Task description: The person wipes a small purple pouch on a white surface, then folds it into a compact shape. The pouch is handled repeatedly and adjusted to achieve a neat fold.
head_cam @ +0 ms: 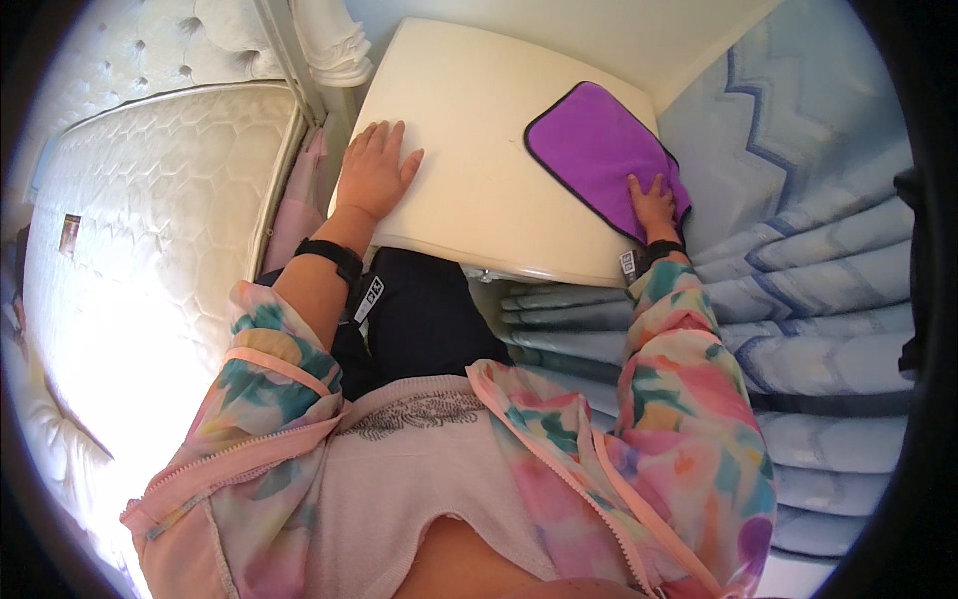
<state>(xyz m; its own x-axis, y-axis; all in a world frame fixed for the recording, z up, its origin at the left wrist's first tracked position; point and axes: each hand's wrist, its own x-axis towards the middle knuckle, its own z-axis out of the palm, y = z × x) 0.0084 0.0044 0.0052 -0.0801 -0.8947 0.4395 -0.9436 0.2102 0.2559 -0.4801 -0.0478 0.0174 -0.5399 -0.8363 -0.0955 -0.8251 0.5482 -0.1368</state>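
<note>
A cream-coloured nightstand or small cabinet top (pixel 464 150) lies before me, with a small dark mark near its middle. My left hand (pixel 376 168) rests palm down on its left edge, fingers apart and holding nothing. On the right side a purple cloth (pixel 591 146) with black edging is spread over the surface, its right corner hanging past the edge. My right hand (pixel 653 204) presses flat on the cloth's near right part, fingers spread. A black band circles each wrist.
A bare quilted mattress (pixel 165 172) stands close on the left, below a tufted headboard (pixel 187 37). Blue patterned curtains (pixel 808 314) hang along the right side. Pink fabric (pixel 299 202) fills the gap by the mattress. A wall (pixel 584 37) rises behind the cabinet.
</note>
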